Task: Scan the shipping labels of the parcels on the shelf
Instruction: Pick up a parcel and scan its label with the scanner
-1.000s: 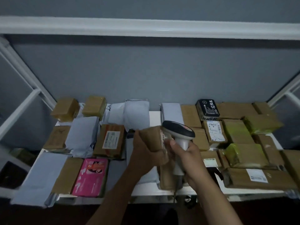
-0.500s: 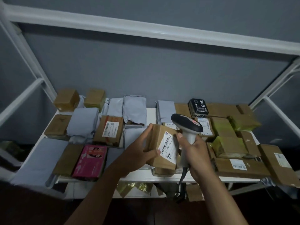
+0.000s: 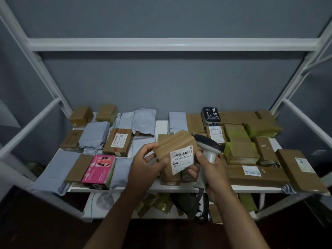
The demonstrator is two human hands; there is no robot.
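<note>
The left hand (image 3: 145, 168) grips a brown cardboard parcel (image 3: 177, 155) by its left side, holding it above the near edge of the white shelf (image 3: 161, 124). The parcel's white shipping label (image 3: 182, 159), printed with a barcode, faces the camera. The right hand (image 3: 213, 174) is wrapped around the handle of a barcode scanner (image 3: 208, 148), whose dark head sits just right of the parcel's far corner. Brown boxes and grey mailer bags cover the shelf. A pink box (image 3: 99, 168) lies near the left front; a black box (image 3: 210, 114) lies at the far right.
</note>
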